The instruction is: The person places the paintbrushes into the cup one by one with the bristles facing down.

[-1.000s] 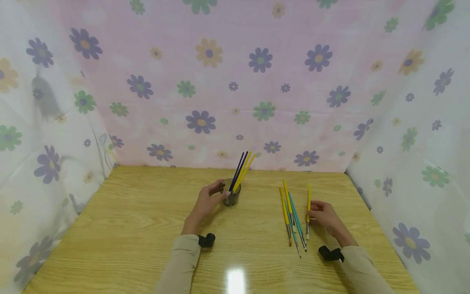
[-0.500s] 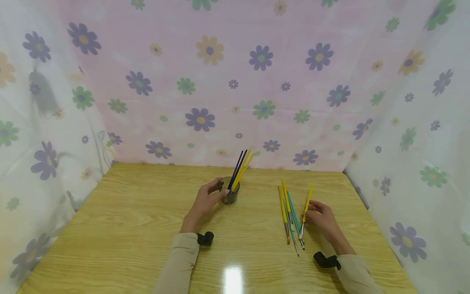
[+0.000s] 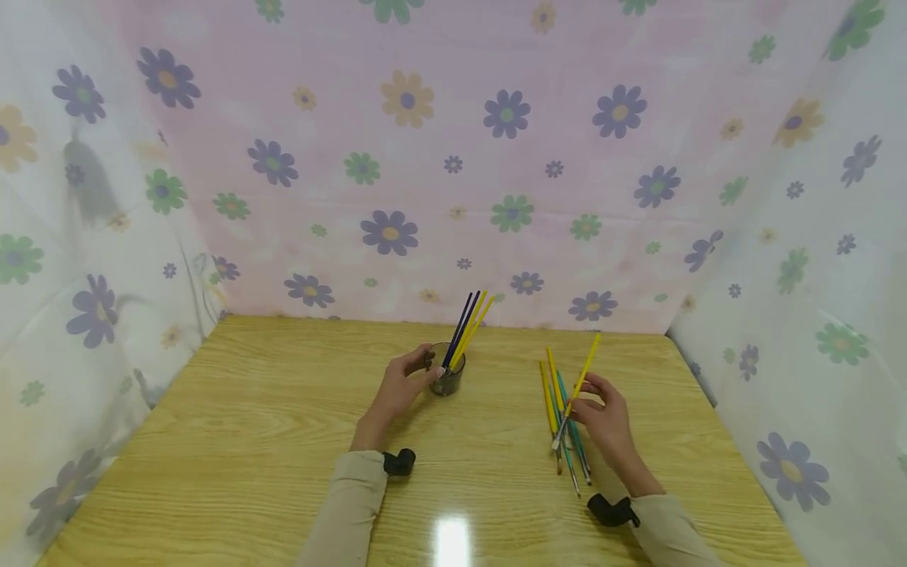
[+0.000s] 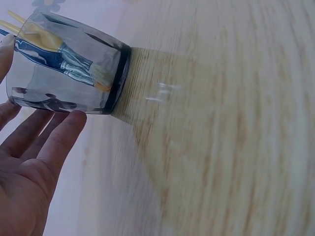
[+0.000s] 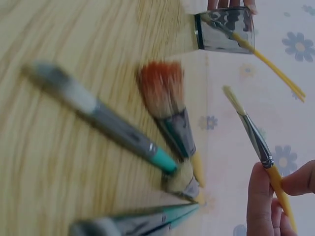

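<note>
In the head view my left hand (image 3: 398, 392) holds a clear dark-tinted glass (image 3: 448, 383), thumb near the rim and fingers along its side. Dark blue paintbrushes (image 3: 462, 327) and yellow paintbrushes (image 3: 473, 331) lean in the glass, bristles down, as the left wrist view shows at its base. Between thumb and fingers, my right hand (image 3: 604, 417) pinches a yellow paintbrush (image 3: 585, 368) by the handle. Its pale bristles (image 5: 233, 98) hang above the other brushes. Under it lie loose yellow brushes (image 3: 548, 398) and teal brushes (image 3: 580, 449) on the table.
The wooden table (image 3: 269, 441) ends at a flowered curtain (image 3: 425, 157) at the back and sides. Black wrist cameras are strapped at the left sleeve (image 3: 347, 496) and the right sleeve (image 3: 669, 524).
My right hand has lifted the yellow paintbrush off the table and carried it left, tilting it over the loose brushes. The left hand and the glass have stayed in place.
</note>
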### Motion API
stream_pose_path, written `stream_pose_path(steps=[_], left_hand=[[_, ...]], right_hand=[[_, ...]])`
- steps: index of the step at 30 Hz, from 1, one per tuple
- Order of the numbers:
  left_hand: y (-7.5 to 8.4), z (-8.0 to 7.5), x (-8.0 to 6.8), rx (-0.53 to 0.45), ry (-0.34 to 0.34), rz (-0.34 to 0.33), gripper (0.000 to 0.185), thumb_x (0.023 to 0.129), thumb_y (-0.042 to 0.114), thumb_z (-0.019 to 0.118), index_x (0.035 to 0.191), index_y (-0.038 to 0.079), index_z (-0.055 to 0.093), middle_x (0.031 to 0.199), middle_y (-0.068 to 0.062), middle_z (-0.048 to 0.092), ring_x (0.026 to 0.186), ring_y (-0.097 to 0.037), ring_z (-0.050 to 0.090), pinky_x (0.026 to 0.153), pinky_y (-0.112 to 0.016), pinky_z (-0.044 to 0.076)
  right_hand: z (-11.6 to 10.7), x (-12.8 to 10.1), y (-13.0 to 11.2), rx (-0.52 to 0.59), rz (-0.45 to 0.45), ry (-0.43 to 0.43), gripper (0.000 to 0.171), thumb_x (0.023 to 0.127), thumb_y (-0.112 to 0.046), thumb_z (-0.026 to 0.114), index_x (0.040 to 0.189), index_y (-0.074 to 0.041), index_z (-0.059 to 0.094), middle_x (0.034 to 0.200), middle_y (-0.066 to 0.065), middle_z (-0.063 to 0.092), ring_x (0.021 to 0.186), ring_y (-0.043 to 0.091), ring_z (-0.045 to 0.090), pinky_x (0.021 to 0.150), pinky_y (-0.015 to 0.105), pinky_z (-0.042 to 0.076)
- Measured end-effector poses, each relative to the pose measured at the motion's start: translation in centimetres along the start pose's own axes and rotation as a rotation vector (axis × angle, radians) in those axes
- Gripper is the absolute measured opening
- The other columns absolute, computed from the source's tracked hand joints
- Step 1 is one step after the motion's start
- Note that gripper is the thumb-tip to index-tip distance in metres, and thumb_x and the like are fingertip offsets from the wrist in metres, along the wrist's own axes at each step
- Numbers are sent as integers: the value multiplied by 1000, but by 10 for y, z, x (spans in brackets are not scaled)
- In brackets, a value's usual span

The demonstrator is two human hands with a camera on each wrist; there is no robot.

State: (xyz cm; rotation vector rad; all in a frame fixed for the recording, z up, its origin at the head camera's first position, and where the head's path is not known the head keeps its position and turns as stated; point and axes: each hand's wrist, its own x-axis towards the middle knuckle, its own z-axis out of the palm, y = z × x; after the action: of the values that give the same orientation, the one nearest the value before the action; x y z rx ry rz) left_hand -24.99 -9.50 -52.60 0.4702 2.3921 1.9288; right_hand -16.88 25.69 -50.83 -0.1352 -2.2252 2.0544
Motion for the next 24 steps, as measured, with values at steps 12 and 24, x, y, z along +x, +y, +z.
stream_pose_path(steps=[12, 24], left_hand=[[1, -2, 0, 0, -6, 3, 64, 99, 20, 70, 153, -1, 44, 146, -25, 53, 136, -40, 51, 107, -53, 48], [19, -4, -6, -15, -46, -30, 63, 101, 13, 66, 155, -3, 38, 148, -31, 48, 140, -44, 45, 110, -55, 45]], right_hand=[[28, 2, -3, 78, -129, -40, 45, 98, 11, 56, 141, 8, 43, 118, 17, 49, 87, 12, 71, 72, 25, 61], [55, 14, -4, 190, -191, -75, 43, 95, 15, 56, 136, 3, 47, 115, 12, 52, 85, 8, 70, 71, 27, 62]])
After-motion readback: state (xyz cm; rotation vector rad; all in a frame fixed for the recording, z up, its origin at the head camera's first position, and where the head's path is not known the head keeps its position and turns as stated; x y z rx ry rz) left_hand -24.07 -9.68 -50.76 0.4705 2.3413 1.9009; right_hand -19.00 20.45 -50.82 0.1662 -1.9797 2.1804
